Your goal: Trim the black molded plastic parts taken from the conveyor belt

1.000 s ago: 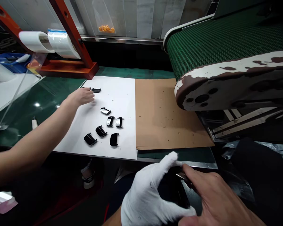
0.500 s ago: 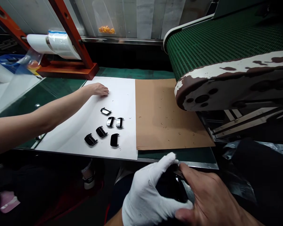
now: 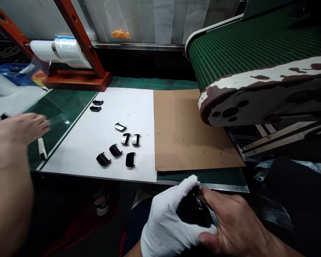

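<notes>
Low at the table's front edge, my left hand (image 3: 167, 219) wears a white glove and curls round a glossy black plastic piece (image 3: 200, 210). My bare right hand (image 3: 235, 219) grips the same piece from the other side, thumb and fingers closed. Much of the piece is hidden between the hands, so its full shape does not show. On the white sheet (image 3: 77, 150) beyond lie several small glossy black parts with short pegs, among them one near the front (image 3: 130, 159) and one further left (image 3: 103, 159). Two more parts (image 3: 95, 108) lie at the sheet's back left.
A co-worker's blurred hand (image 3: 18, 132) is at the left, near a white, dark-tipped object (image 3: 42, 148). Brown cardboard (image 3: 187, 132) adjoins the white sheet. A green conveyor (image 3: 246, 50) overhangs on the right. Film rolls (image 3: 72, 51) hang in an orange-red stand (image 3: 77, 80).
The co-worker's hand has drawn back left from the white sheet, and two black parts now show at the sheet's back left. My hands keep hold of the black piece, barely moved.
</notes>
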The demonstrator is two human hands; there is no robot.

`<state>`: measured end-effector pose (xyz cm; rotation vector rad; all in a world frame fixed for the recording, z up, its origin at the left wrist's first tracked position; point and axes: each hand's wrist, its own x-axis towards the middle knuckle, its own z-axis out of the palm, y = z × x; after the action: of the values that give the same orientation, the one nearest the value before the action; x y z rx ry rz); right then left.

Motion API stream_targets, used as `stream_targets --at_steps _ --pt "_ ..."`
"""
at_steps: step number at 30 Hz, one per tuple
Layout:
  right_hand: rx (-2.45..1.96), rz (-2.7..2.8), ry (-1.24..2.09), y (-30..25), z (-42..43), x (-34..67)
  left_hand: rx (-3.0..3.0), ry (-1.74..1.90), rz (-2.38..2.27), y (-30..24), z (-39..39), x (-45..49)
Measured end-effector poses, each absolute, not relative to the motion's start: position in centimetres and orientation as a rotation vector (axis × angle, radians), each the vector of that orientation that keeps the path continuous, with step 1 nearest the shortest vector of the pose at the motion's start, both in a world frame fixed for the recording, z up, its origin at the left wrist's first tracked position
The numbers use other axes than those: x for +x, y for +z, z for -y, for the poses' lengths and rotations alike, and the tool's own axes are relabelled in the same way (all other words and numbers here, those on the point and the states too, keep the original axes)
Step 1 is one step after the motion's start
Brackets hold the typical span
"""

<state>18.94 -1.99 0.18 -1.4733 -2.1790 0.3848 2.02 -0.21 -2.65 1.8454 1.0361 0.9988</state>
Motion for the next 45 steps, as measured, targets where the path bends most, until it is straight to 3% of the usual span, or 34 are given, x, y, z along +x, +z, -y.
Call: stream_targets --at_steps 25,35,45 --pt "-1.417 2.275 0.217 -0.9 2.3 19.1 1.399 0.958 -0.997 -2.8 0.1 2.7" --pt "-1.397 1.985 0.235 0.7 1.9 17.7 1.094 1.089 -0.724 -3.4 -0.2 3.6" --pt "-1.535 1.619 0.938 0.7 3.4 19.7 1.147 1.136 -0.637 -4.0 -0.2 3.5"
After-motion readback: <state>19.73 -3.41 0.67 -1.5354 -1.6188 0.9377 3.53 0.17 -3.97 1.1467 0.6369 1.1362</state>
